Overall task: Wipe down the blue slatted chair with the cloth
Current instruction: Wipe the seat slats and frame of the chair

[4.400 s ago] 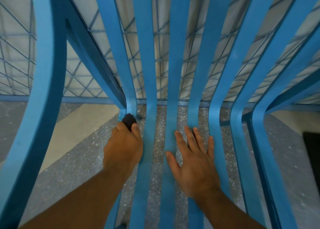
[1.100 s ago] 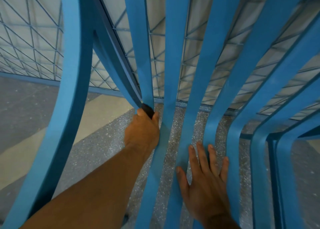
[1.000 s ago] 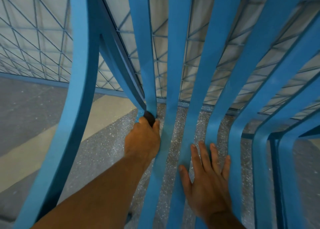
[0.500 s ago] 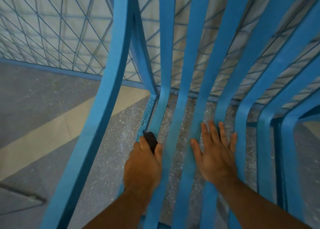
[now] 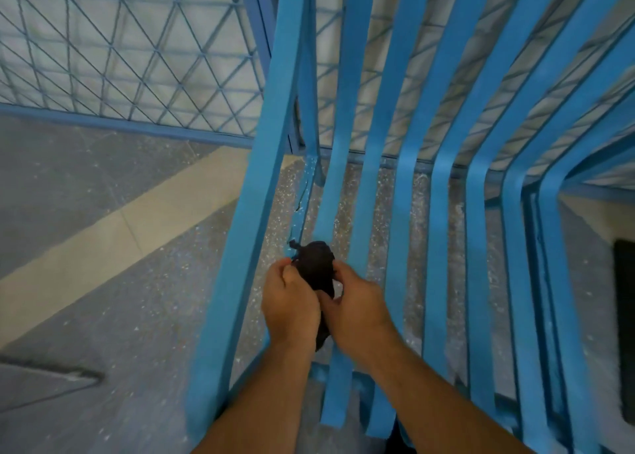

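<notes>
Head view: we note both hands meeting over the near left part of the blue slatted chair [image 5: 405, 178]. The left hand [image 5: 290, 302] is curled, its fingers and thumb pinching the left side of the dark cloth [image 5: 318, 264]. The right hand [image 5: 357, 307] is also curled and grips the cloth's right side. The cloth is bunched into a wad between the 2 hands, over the leftmost narrow slat and just right of the wide left frame rail [image 5: 261, 178]. We cannot tell whether it touches the slat. A tail of cloth hangs near, below the hands. Through the gaps we see speckled grey floor [image 5: 103, 316], with a pale stripe [image 5: 137, 219] at left. A blue wire mesh fence [image 5: 137, 51] stands far.
</notes>
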Available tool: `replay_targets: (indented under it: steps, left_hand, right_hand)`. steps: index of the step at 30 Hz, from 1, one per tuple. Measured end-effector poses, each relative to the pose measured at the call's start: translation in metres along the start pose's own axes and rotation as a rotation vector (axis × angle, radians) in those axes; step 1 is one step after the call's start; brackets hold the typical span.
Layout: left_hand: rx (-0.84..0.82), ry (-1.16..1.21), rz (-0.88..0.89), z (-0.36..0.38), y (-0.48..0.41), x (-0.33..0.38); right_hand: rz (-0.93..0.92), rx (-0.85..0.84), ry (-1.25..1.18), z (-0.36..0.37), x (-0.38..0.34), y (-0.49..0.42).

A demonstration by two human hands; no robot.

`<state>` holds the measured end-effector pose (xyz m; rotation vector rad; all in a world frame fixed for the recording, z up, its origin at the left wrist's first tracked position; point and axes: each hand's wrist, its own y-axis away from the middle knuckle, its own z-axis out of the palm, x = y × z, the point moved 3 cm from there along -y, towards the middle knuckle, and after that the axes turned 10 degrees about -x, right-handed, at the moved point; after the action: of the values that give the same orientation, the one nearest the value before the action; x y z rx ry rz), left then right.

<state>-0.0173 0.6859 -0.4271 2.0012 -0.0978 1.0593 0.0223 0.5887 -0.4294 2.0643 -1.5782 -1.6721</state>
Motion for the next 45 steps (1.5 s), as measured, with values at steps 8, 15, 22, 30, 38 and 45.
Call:
replay_targets:
  steps: [8,15,22,30,38,45]
  left_hand:
    - [-0.01,-0.256,0.154,-0.017,0.03,-0.011]
    - [-0.389,-0.481,0.482,-0.036,0.084,-0.042]
    - [-0.841,-0.923,0.545,-0.114,0.1,-0.066]
    - [-0.41,-0.982,0.061,-0.179,-0.027,-0.052]
    - [-0.647,0.168,-0.255,-0.126,-0.049,-0.033]
    - [-0.364,0.202,-0.254,-0.134,-0.086,-0.059]
  right_hand:
    - [0.215,-0.015,-0.07,-0.004,-0.006,-0.012]
    - [0.19,0.051,-0.208,0.0,-0.009,0.019]
    - [0.173,0.067,-0.475,0.017,-0.022,0.032]
    - [0.123,-0.028,-0.53,0.066,-0.052,0.008]
    - [0.089,-0.298,-0.593,0.121,-0.069,0.002]
    - [-0.021,-0.075,-0.392,0.059,-0.041,0.011]
